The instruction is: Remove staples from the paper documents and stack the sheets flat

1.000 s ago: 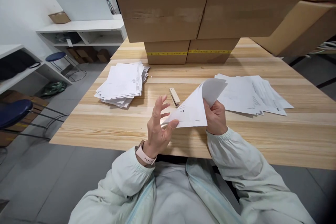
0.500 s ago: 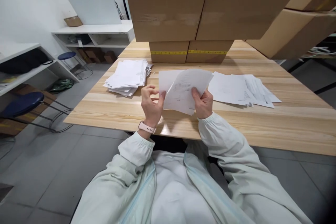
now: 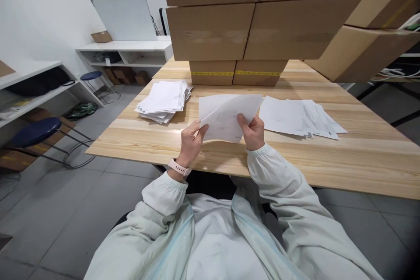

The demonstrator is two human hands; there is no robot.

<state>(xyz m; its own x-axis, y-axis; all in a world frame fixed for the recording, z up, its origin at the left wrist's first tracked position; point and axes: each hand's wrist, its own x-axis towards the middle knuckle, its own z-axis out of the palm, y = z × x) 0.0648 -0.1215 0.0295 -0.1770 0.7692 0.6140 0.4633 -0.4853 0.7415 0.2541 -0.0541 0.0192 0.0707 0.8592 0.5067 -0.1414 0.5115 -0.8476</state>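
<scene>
sheets (image 3: 221,127): held over the near part of the table (image 3: 131,141), one hand at each side; they look raised off the wood, though the lower edge's clearance cannot be confirmed.
layers: at least two visible; the front one bows away at the upper left, baring part of the layer behind. exact count cannot be told.
key relation: the sheets lie directly between the hands, touching both, so neither is nearer. their longer visible span runs side to side, from left grip to right grip; the face tilts back toward the wearer. true long axis not certain, owing to curl and slant.
left hand (image 3: 190,139): at the sheets' lower left; thumb in front, fingers curled in close, pinching the edge.
left wrist: below and left of the sheets, wearing a pink band (image 3: 179,166); forearm angles up and inward.
right hand (image 3: 254,133): at the sheets' right edge; thumb pressed flat on the face, fingers mostly hidden behind, grip narrow and firm.
right forearm: comes up from the sheets' lower right, sleeve cuff at the wrist.
left pile (image 3: 164,96): left of the sheets and slightly beyond, papers unevenly squared.
right pile (image 3: 288,113): just right of the sheets, papers fanned outward.
boxes (image 3: 213,30): stacked beyond the sheets.
</scene>
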